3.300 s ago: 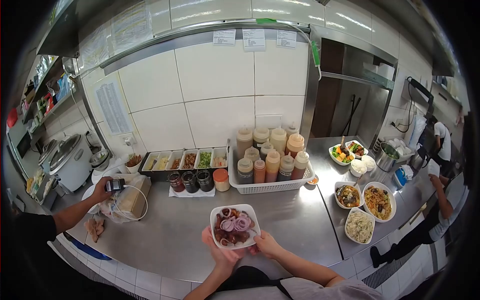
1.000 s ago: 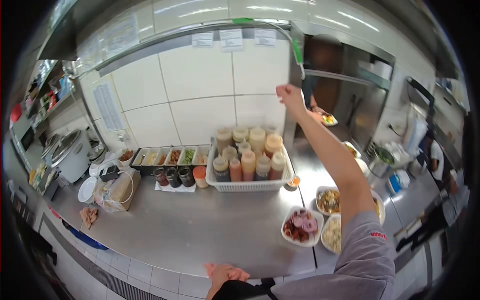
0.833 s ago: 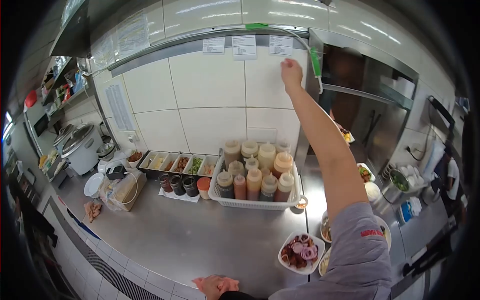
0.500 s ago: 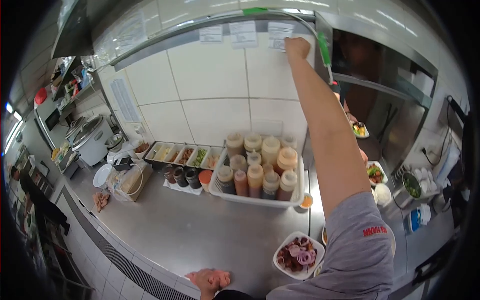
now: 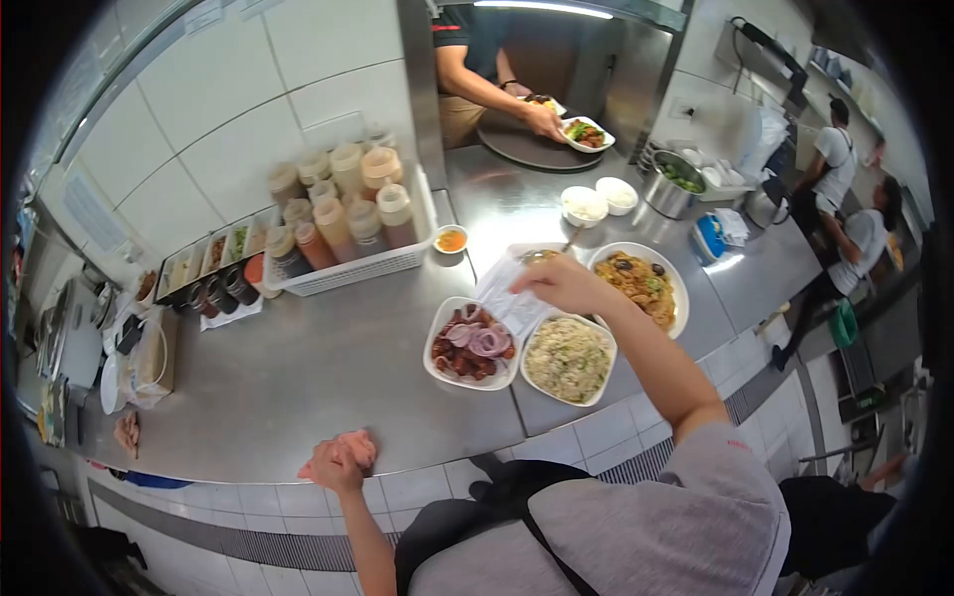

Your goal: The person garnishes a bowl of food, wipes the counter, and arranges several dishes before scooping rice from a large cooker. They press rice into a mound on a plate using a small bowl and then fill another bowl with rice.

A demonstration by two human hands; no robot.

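My right hand (image 5: 562, 283) holds a white paper slip (image 5: 508, 299) low over the steel counter (image 5: 328, 377), above several plated dishes. Just under the slip sit a white bowl of meat with red onion rings (image 5: 471, 344), a bowl of fried rice (image 5: 566, 359) and a plate of noodles (image 5: 640, 282). My left hand (image 5: 337, 462) rests at the counter's near edge, fingers closed on a pink cloth (image 5: 354, 445).
A white basket of sauce bottles (image 5: 348, 221) and a row of garnish tubs (image 5: 204, 256) line the tiled wall. Behind the pass window another person's hand (image 5: 542, 118) holds a plate of food (image 5: 586, 133). Two people (image 5: 840, 219) stand at right.
My right arm has come down from the order slips on the rail above, bringing one slip down over the dishes. The view has tilted downward.
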